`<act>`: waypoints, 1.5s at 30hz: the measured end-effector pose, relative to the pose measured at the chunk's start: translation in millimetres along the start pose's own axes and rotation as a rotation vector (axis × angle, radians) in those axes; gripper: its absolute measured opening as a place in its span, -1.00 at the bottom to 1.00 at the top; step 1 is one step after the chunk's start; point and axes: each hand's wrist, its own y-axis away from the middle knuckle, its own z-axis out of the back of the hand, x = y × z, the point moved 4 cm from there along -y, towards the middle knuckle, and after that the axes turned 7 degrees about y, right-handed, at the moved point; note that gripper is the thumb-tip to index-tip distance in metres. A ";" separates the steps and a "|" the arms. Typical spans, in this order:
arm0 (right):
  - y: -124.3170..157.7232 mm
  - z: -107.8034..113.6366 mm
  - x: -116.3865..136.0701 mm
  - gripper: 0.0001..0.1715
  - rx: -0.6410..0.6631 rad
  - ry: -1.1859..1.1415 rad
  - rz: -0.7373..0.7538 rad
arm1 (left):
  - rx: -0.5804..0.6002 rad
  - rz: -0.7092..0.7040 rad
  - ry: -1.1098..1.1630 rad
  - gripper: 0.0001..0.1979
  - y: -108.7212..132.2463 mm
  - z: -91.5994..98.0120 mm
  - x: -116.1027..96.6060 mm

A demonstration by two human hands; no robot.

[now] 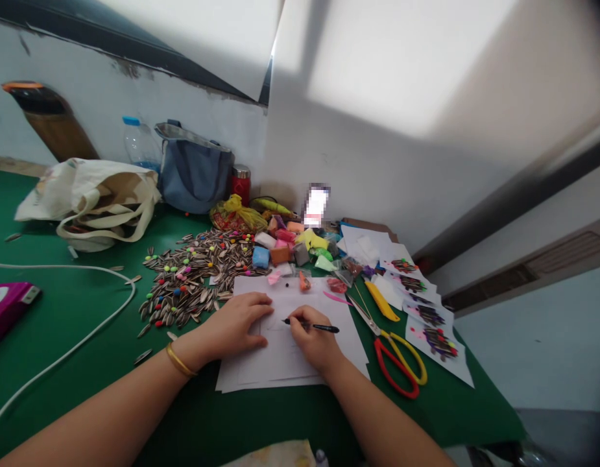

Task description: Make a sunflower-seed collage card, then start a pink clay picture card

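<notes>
My right hand (313,340) is closed around a black pen (314,325), its tip touching a stack of white paper (285,363) on the green table. My left hand (236,324) lies on the paper's left part, fingers flat and pressed down, with a gold bangle (180,361) on the wrist. Just left of that hand spreads a pile of sunflower seeds (197,275) dotted with small coloured beads.
Red-and-yellow scissors (399,363) and a yellow cutter (381,300) lie right of the paper, beside sheets with seed pictures (433,324). Packets of coloured clay (290,246) sit behind. A cream tote (93,201), a blue bag (195,172), a white cable (76,337) and a pink box (8,305) are to the left.
</notes>
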 end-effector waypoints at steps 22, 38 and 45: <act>-2.6 -5.2 2.4 -0.83 0.079 0.031 -0.010 | 0.012 0.000 -0.008 -0.41 -0.4 -1.2 0.9; -3.2 -1.5 1.5 -0.85 0.030 0.039 -0.020 | 0.009 0.001 -0.002 -0.41 -0.6 -0.2 1.4; -3.7 -1.3 0.7 -0.83 0.012 0.054 -0.019 | 0.006 0.011 0.012 -0.43 -0.5 1.4 -1.0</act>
